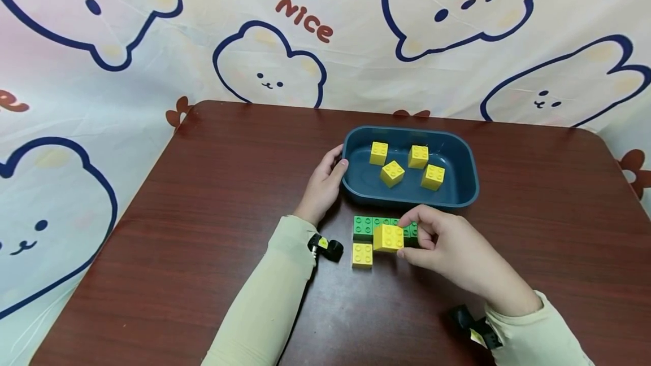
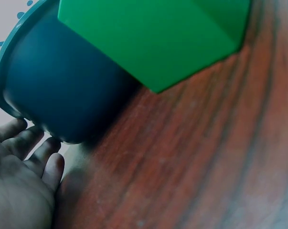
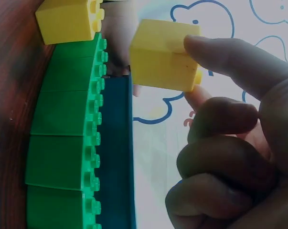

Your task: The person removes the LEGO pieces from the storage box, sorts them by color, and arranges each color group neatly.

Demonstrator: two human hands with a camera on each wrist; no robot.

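Note:
My right hand (image 1: 452,247) pinches a yellow toy building block (image 1: 389,238) between thumb and forefinger, above the row of green blocks (image 1: 363,227). In the right wrist view this yellow block (image 3: 163,59) is raised, its studs partly behind the fingers. Another yellow block (image 1: 362,256) sits in front of the row's left end. My left hand (image 1: 321,185) holds the left end of a dark blue tray (image 1: 407,199), thumb at the rim and fingers along the outer wall. In the left wrist view those fingers (image 2: 46,152) meet the tray's wall (image 2: 62,71).
Several yellow blocks (image 1: 392,174) lie apart inside the tray, which stands just behind the green row. The brown wooden table (image 1: 229,185) ends at a cartoon-printed curtain (image 1: 356,72) at the back and left. Each sleeve cuff carries a small black camera (image 1: 328,247).

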